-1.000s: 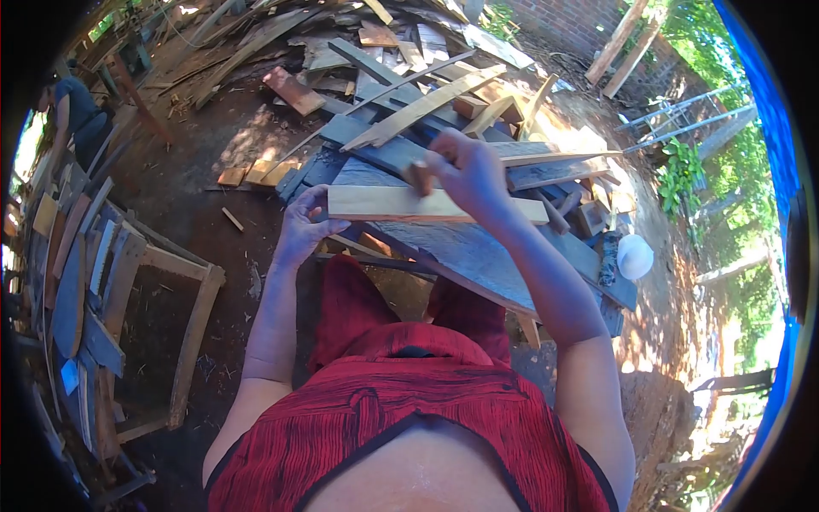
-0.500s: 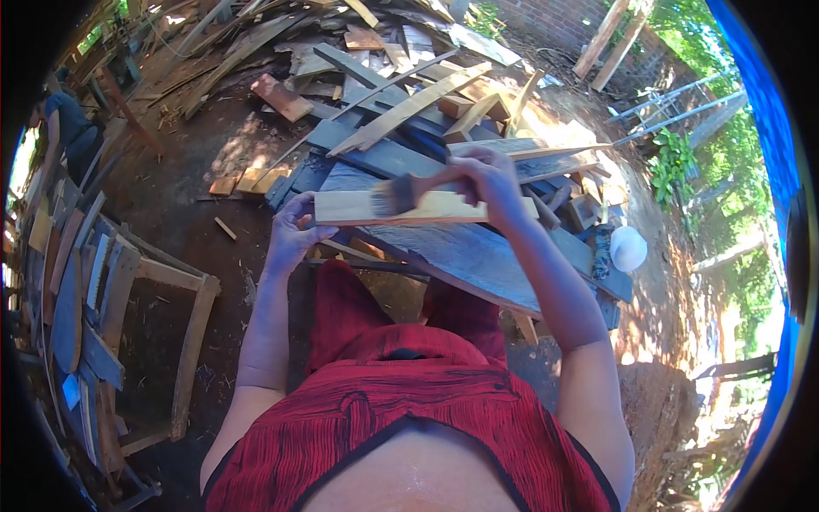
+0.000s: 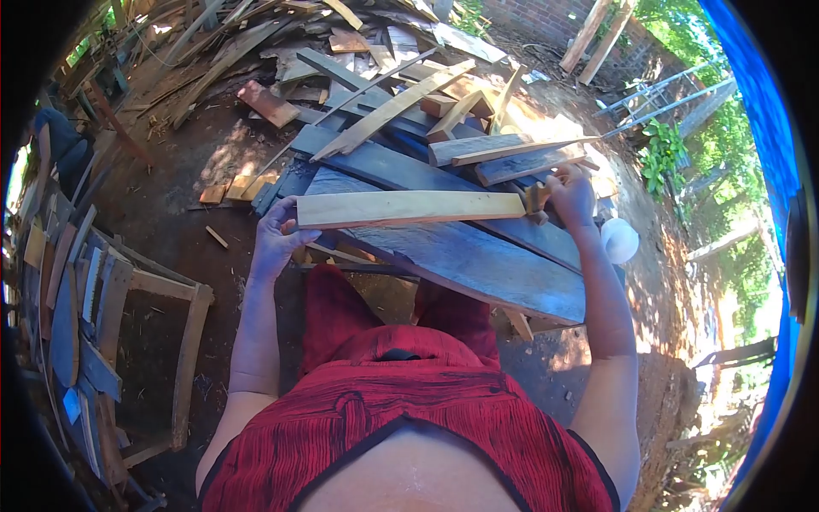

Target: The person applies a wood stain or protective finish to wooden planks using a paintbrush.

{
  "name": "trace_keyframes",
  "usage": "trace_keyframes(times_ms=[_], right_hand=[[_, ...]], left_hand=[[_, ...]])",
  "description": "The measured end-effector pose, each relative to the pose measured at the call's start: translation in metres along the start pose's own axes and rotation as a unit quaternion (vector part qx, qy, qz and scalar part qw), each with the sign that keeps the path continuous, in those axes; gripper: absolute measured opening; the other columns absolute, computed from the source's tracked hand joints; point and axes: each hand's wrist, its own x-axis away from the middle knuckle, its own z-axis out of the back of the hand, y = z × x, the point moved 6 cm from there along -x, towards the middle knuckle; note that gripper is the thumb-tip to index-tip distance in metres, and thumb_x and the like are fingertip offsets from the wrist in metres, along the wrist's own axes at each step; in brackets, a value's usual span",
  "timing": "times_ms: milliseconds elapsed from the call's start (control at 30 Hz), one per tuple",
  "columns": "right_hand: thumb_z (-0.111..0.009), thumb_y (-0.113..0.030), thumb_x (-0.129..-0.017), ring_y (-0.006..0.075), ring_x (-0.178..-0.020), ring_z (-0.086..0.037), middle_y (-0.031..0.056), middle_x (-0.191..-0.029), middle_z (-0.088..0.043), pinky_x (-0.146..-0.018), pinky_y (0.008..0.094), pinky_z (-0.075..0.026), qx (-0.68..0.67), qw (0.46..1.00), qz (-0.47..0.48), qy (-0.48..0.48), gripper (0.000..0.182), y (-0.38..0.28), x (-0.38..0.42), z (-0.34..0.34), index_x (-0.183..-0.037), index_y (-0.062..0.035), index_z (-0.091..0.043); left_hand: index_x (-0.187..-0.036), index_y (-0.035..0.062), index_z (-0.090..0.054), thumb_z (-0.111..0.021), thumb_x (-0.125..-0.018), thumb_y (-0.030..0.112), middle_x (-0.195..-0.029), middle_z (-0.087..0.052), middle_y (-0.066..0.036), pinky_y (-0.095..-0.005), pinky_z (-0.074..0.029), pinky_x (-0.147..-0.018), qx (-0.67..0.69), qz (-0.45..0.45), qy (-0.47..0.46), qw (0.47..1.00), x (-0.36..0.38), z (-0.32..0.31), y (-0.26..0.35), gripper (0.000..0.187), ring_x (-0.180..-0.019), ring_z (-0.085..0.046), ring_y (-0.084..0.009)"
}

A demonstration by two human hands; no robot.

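In the head view, a smooth, pale wooden bar (image 3: 409,207), straight and squared, lies crosswise in front of the person, above a broad weathered board (image 3: 465,260) with rough blue-grey grain; whether the two touch cannot be told. The left hand (image 3: 275,239) pinches the bar's left end, fingers curled at its upper corner and thumb along the lower edge. The right hand (image 3: 572,194) is closed around a small brown brush (image 3: 535,200), held at the bar's right end; its bristles are too small to make out clearly. Beyond the bar, dark flat planks (image 3: 375,158) and lighter offcuts (image 3: 401,107) overlap at many angles, some with ragged ends.

The bar's long edges run nearly level, and its whole length between the hands is uncovered. Brown earth (image 3: 230,299) spreads between the left forearm and a rough timber frame (image 3: 189,367). The board's near edge slants down to the right, just in front of the red trousers (image 3: 337,303). A rounded white object (image 3: 619,241) sits just beside the right forearm, on its outer side.
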Motion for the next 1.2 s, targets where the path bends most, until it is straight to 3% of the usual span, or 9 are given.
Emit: trace_keyframes(times_ms=[167, 367, 433, 533, 600, 700, 800, 1067, 1200], right_hand=[[-0.060, -0.026, -0.077, 0.0302, -0.072, -0.065, 0.0121, -0.073, -0.066, -0.067, 0.0404, -0.048, -0.032, 0.992, 0.054, -0.106, 0.020, -0.103, 0.013, -0.023, -0.084, -0.0081, -0.062], [-0.063, -0.024, -0.077, 0.0263, -0.066, -0.063, 0.0115, -0.069, -0.064, -0.061, 0.0374, -0.047, -0.275, 0.935, 0.141, -0.174, 0.018, -0.257, 0.029, -0.024, -0.084, -0.0082, -0.062], [-0.064, -0.024, -0.077, 0.0235, -0.063, -0.063, 0.0112, -0.068, -0.064, -0.060, 0.0361, -0.047, -0.324, 0.914, 0.154, -0.188, 0.017, -0.294, 0.033, -0.032, -0.084, -0.0081, -0.062], [-0.065, -0.019, -0.078, 0.0136, -0.056, -0.058, 0.0080, -0.064, -0.062, -0.052, 0.0292, -0.045, -0.472, 0.839, 0.140, -0.231, 0.015, -0.331, 0.042, -0.036, -0.083, -0.0053, -0.062], [-0.064, -0.014, -0.079, 0.0059, -0.051, -0.053, 0.0039, -0.062, -0.060, -0.044, 0.0214, -0.042, -0.587, 0.737, 0.056, -0.330, 0.012, -0.341, 0.049, -0.038, -0.081, -0.0024, -0.061], [-0.062, -0.011, -0.080, 0.0044, -0.048, -0.052, 0.0029, -0.063, -0.060, -0.039, 0.0176, -0.040, -0.602, 0.733, 0.028, -0.315, 0.011, -0.321, 0.048, -0.043, -0.080, -0.0005, -0.060], [-0.063, -0.010, -0.079, 0.0056, -0.046, -0.053, 0.0042, -0.062, -0.060, -0.036, 0.0182, -0.040, -0.601, 0.737, -0.028, -0.308, 0.010, -0.270, 0.038, -0.045, -0.079, -0.0005, -0.061], [-0.062, -0.011, -0.080, 0.0078, -0.035, -0.046, 0.0047, -0.053, -0.055, -0.030, 0.0193, -0.032, -0.468, 0.841, -0.188, -0.194, 0.012, -0.060, 0.019, -0.029, -0.076, -0.0007, -0.059], [-0.062, -0.011, -0.078, 0.0085, -0.040, -0.051, 0.0061, -0.056, -0.058, -0.034, 0.0204, -0.037, -0.349, 0.912, -0.170, -0.132, 0.010, 0.005, 0.008, -0.010, -0.076, -0.0018, -0.062]], left_hand=[[-0.113, 0.0047, -0.057, -0.078, -0.065, 0.001, -0.105, -0.061, -0.001, -0.0301, -0.046, -0.087, -0.033, 0.007, 0.012, 0.999, 0.001, 0.007, -0.007, 0.053, -0.098, -0.057, -0.0108], [-0.110, 0.0078, -0.058, -0.081, -0.063, 0.008, -0.100, -0.063, 0.002, -0.0314, -0.039, -0.091, -0.014, -0.005, 0.017, 1.000, 0.002, 0.010, -0.011, 0.052, -0.094, -0.058, -0.0083], [-0.111, 0.0055, -0.056, -0.076, -0.064, 0.000, -0.102, -0.062, -0.001, -0.0306, -0.045, -0.088, -0.017, -0.006, 0.019, 1.000, 0.003, 0.011, -0.011, 0.052, -0.095, -0.059, -0.0112], [-0.113, 0.0033, -0.055, -0.073, -0.063, -0.008, -0.104, -0.061, -0.003, -0.0295, -0.051, -0.085, -0.001, -0.009, 0.024, 1.000, 0.005, 0.011, -0.007, 0.054, -0.094, -0.061, -0.0130], [-0.110, 0.0056, -0.057, -0.081, -0.063, 0.008, -0.100, -0.063, 0.000, -0.0289, -0.045, -0.087, -0.011, 0.016, 0.025, 1.000, 0.009, 0.006, -0.002, 0.054, -0.093, -0.059, -0.0085], [-0.111, 0.0059, -0.057, -0.080, -0.063, 0.005, -0.101, -0.063, -0.001, -0.0272, -0.047, -0.084, 0.017, -0.042, 0.019, 0.999, 0.007, 0.005, 0.001, 0.053, -0.092, -0.059, -0.0095], [-0.112, 0.0065, -0.057, -0.079, -0.064, 0.004, -0.101, -0.063, -0.001, -0.0279, -0.046, -0.085, 0.015, -0.004, 0.006, 1.000, 0.005, 0.009, -0.012, 0.053, -0.091, -0.060, -0.0095], [-0.114, 0.0025, -0.055, -0.074, -0.065, -0.003, -0.106, -0.061, -0.004, -0.0293, -0.051, -0.084, -0.005, -0.006, 0.018, 1.000, 0.007, 0.005, -0.011, 0.052, -0.097, -0.059, -0.0149], [-0.113, 0.0033, -0.056, -0.073, -0.066, -0.003, -0.106, -0.061, -0.002, -0.0287, -0.051, -0.084, 0.016, -0.006, 0.007, 1.000, 0.006, 0.003, -0.012, 0.050, -0.097, -0.059, -0.0150]])
